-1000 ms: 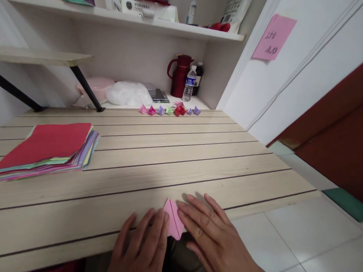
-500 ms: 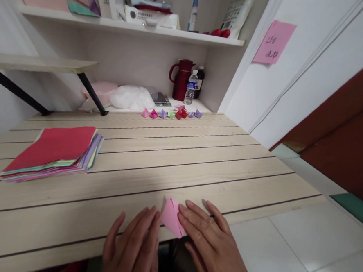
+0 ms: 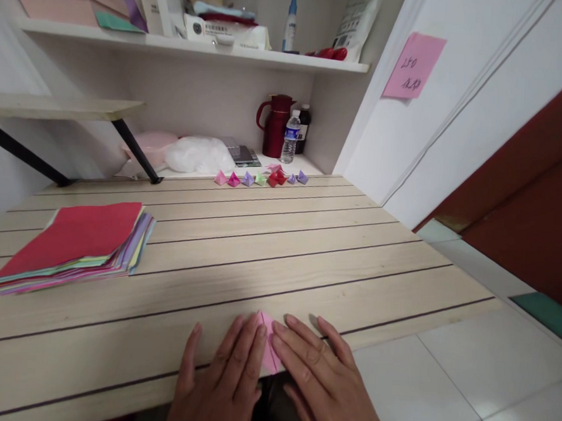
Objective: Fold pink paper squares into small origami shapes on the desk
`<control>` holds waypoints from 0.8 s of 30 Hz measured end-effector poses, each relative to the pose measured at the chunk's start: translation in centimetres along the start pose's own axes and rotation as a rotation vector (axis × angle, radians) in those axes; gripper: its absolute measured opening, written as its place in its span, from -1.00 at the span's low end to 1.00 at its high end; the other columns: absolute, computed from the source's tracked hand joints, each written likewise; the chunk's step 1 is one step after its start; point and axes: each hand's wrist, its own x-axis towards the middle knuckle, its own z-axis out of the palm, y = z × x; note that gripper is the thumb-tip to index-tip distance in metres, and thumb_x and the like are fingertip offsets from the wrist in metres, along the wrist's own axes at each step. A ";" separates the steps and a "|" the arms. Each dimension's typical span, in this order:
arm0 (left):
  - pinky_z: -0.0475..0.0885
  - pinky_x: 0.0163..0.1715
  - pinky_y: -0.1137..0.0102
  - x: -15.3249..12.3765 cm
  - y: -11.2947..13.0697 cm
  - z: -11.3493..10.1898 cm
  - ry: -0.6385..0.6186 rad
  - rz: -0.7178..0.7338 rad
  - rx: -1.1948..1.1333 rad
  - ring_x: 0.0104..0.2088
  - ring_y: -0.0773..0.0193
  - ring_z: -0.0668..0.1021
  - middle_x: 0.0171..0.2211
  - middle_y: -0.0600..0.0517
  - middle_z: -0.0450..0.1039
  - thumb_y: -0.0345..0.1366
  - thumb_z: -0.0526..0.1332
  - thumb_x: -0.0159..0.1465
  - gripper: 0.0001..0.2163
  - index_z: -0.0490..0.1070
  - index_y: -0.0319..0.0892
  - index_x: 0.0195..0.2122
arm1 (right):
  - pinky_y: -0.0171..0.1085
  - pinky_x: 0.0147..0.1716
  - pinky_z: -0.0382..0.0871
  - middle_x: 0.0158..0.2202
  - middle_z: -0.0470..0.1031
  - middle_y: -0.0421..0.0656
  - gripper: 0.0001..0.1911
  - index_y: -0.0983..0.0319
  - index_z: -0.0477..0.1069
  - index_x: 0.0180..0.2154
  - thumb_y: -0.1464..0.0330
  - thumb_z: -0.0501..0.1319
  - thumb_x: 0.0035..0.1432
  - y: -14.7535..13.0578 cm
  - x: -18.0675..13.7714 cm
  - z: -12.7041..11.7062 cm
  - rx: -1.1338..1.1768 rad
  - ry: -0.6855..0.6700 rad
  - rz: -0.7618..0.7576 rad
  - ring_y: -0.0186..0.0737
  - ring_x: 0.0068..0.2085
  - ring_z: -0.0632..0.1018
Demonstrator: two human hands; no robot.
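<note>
A small folded pink paper (image 3: 269, 348) lies at the near edge of the wooden table (image 3: 259, 260). My left hand (image 3: 225, 382) lies flat on the paper's left side, fingers stretched out. Flat against its right side rests my right hand (image 3: 321, 381), fingers extended too. Only a narrow strip of the paper shows between the two hands. Neither hand grips anything.
A stack of coloured paper squares (image 3: 74, 239), red on top, sits at the left. A row of small folded paper shapes (image 3: 261, 179) lines the table's far edge. Behind are a red jug (image 3: 275, 126), a water bottle (image 3: 290, 137) and a pink sticky note (image 3: 413, 66).
My left hand has slid right over the pink paper, covering more of it. The paper now lies flatter between both hands. The view shifted slightly.
</note>
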 end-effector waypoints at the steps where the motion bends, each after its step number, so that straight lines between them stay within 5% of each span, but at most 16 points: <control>1: -0.39 0.38 -0.02 -0.1 0.2 0.1 0.006 -0.030 -0.015 0.42 0.36 -0.10 0.28 0.14 0.27 -0.37 0.06 0.30 -0.56 0.31 -0.06 0.21 | 0.00 0.38 -0.23 0.28 0.32 -0.09 -0.46 0.34 0.26 0.24 0.55 0.08 0.22 0.0 0.0 0.0 0.000 0.005 -0.003 -0.10 0.36 0.19; 15: -0.38 0.35 -0.12 0.8 2.1 0.1 0.000 -0.176 -0.032 0.21 0.20 0.39 0.23 0.12 0.35 -0.44 0.03 0.29 -0.54 0.32 -0.02 0.21 | 0.10 0.37 -0.38 0.37 0.15 -0.25 -0.40 0.20 0.22 0.28 0.52 0.09 0.21 -1.1 -0.8 1.6 -0.067 -0.002 0.065 0.01 0.38 0.08; 24: -0.44 0.34 -0.12 1.2 3.0 -0.8 -0.115 -0.255 -0.017 0.22 0.19 0.38 0.27 0.20 0.27 -0.56 -0.03 0.24 -0.44 0.29 -0.01 0.23 | 0.15 0.31 -0.15 0.38 0.12 -0.19 -0.32 0.16 0.13 0.32 0.58 0.06 0.19 -1.4 -1.6 1.5 0.016 0.000 0.101 0.03 0.38 0.11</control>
